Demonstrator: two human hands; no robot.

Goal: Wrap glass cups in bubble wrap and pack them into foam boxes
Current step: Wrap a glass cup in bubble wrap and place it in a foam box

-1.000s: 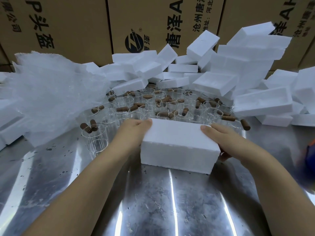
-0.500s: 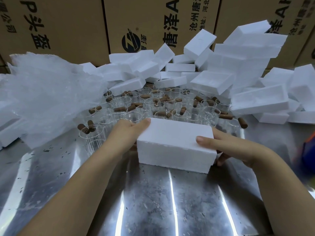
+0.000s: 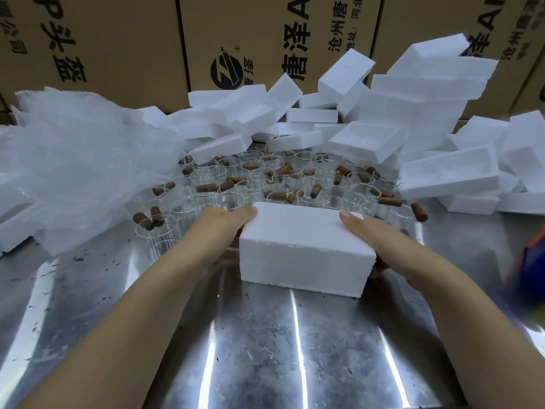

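Left hand [image 3: 221, 230], right hand [image 3: 382, 242] round box [image 3: 306, 249]

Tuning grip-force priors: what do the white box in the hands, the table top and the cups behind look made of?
The white box: foam, likely expanded polystyrene; matte, grainy, rough-cut edges. The table top: sheet metal, probably stainless steel; mirror-like light streaks, dark scuffs. The cups: seemingly glass; clear thin walls, though clear plastic can't be excluded.

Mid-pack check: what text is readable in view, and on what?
"P头盔": left carton, printed sideways.
"公司": same carton, left edge, cut off.
"唐泽A": middle carton, beside a round logo.
"沧州唐", "地址:河北": same carton, cut off.
"泽A": right carton; its small print is blurred.
Foam box, cups: no text.
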